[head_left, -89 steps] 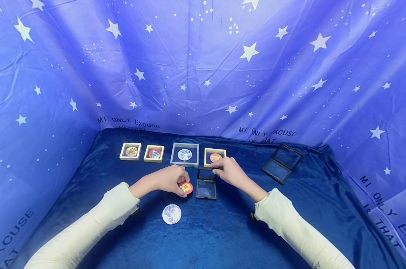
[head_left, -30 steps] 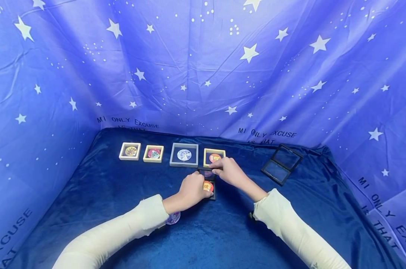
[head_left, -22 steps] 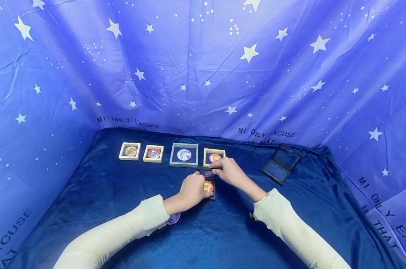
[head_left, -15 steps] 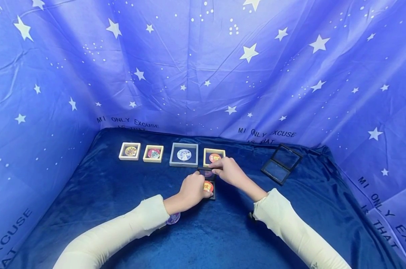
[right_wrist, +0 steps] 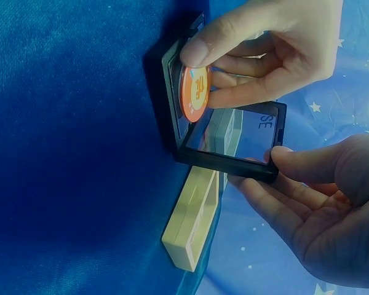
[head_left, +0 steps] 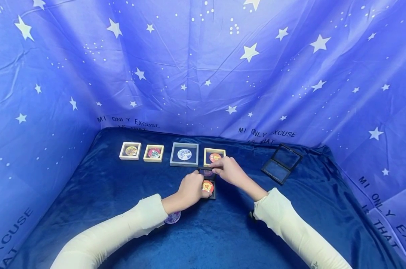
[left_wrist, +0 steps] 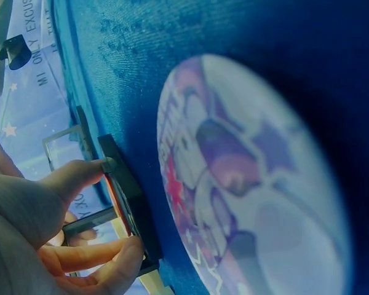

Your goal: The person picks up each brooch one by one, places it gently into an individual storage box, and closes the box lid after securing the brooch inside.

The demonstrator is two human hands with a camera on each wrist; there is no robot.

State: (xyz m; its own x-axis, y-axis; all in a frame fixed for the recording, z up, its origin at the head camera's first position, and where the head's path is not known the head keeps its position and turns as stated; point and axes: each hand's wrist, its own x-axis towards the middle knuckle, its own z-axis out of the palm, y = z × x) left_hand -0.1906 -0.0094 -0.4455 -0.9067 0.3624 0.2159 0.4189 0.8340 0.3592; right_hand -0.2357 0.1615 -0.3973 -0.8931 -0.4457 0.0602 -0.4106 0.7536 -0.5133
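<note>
My left hand [head_left: 190, 190] pinches a round red and yellow badge [head_left: 208, 185] by its edges, over the lower half of a small black display case [right_wrist: 162, 92]. In the right wrist view the badge [right_wrist: 194, 92] tilts slightly against the clear film inside that half. Thumb and fingers of my right hand [head_left: 230, 172] grip the edge of the raised lid [right_wrist: 227, 163], which stands up from its hinge. A larger white and purple badge [left_wrist: 258, 178] lies on the cloth under my left wrist, partly hidden in the head view.
Along the back stand framed badges: a white case [head_left: 130, 158], a cream case [head_left: 153, 159], a grey case [head_left: 184, 164] and a yellow-edged case [head_left: 206, 151]. A larger black case [head_left: 277, 172] lies unfolded at the right. Blue velvet cloth [head_left: 216, 239] covers the table.
Since three seconds ago my left hand has carried the red badge rightward into the lower half of the small black case. My right hand has stayed at the lid. Little differs over the last second.
</note>
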